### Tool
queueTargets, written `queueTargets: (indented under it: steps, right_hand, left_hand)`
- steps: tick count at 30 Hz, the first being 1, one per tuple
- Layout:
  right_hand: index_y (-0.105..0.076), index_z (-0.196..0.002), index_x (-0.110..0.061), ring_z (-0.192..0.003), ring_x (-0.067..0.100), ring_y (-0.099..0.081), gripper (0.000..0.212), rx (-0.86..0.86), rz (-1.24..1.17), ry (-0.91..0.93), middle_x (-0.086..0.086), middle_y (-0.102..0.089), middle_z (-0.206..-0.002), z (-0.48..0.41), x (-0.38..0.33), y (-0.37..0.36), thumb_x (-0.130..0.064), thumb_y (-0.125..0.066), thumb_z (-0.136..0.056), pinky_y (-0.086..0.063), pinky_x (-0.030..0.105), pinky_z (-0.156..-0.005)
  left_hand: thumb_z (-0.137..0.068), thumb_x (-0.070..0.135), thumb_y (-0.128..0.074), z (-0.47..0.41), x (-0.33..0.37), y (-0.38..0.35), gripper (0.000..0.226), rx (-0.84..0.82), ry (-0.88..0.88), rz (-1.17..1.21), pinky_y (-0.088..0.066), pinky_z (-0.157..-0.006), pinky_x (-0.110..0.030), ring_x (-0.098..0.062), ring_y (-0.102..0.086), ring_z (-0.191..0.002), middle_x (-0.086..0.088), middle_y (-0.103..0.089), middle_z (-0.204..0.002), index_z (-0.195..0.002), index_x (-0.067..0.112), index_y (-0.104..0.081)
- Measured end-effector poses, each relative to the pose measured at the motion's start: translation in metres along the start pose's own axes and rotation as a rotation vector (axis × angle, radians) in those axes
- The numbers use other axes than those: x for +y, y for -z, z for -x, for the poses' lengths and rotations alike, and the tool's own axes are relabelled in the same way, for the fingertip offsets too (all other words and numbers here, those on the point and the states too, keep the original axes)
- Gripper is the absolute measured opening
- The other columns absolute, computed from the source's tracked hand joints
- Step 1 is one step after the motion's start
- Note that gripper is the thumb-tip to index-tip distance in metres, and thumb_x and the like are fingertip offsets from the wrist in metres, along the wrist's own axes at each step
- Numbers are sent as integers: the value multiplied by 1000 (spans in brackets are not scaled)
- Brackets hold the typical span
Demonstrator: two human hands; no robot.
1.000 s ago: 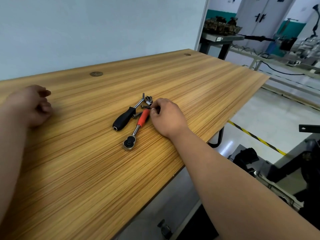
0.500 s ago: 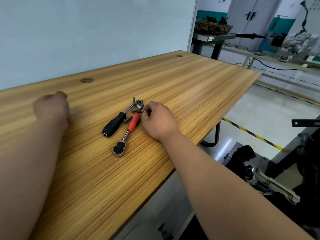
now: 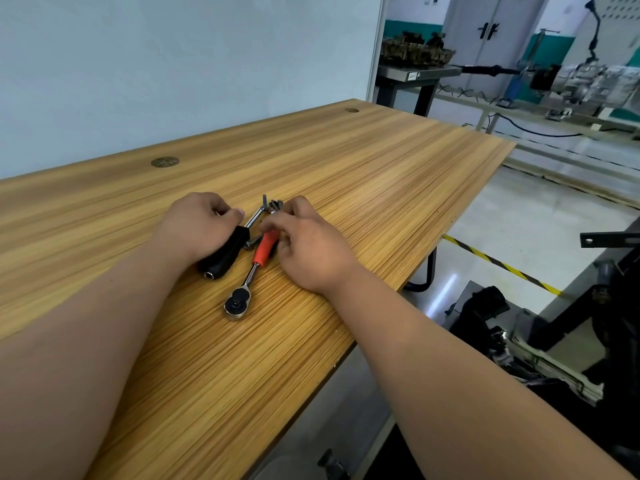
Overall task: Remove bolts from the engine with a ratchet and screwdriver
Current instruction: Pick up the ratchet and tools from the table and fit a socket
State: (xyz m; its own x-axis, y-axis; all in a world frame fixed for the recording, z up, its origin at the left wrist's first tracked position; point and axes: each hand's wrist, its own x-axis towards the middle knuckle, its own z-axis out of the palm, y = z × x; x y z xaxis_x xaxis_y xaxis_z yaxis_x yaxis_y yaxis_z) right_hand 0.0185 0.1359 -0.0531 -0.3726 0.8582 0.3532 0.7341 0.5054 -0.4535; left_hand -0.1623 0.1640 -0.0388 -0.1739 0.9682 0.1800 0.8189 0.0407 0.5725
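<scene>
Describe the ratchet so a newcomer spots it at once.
On the long wood-grain table, look between the person's left hand and right hand. The chrome ratchet with a red grip lies there, round head nearest the camera. The red grip sets it apart from the black-handled screwdriver beside it.

I had only the head view: it looked forward and down, close over the tabletop [image 3: 363, 174], floor at right.

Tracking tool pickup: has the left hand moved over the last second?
Yes. The left hand slid right, from left of the round grommet to the black-handled screwdriver, now touching its handle.
</scene>
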Motion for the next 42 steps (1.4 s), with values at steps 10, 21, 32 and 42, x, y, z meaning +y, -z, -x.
queueTargets:
  steps: [10,21,32,42]
  right_hand:
    - [-63,-88,-17,-104,21,-48,16,105,16,-111,0,-49,-106,2,1,4,-13,-48,-88,-48,37,-83]
    - [-59,-97,-27,-91,15,-55,17,208,-198,-423,-1,-56,-114,-15,16,6,-15,-49,-89,-45,28,-78]
    - [-68,-119,-20,-105,23,-59,29,-332,395,36,5,-66,-113,-66,-2,18,-26,-56,-93,-41,26,-78]
    - [-69,-92,4,-69,24,-56,32,-130,-150,-332,11,-62,-73,-67,-8,17,-26,-60,-90,-49,38,-65]
  left_hand:
    - [-83,39,-63,0,11,4,20,-160,-12,-93,-36,-53,-25,-12,-54,-70,2,-60,-77,-72,22,-63]
    - [-84,52,-66,12,34,-2,24,-179,-286,-423,-40,-66,-30,-17,-52,-84,8,-54,-81,-77,31,-58]
    - [-102,33,-43,-13,9,1,25,-175,201,617,-36,-54,-26,-15,-42,-58,1,-43,-68,-90,16,-56]
    - [-101,44,-39,-21,4,3,38,-293,504,1107,-25,-29,-16,-9,-44,-41,-2,-50,-64,-86,12,-55]
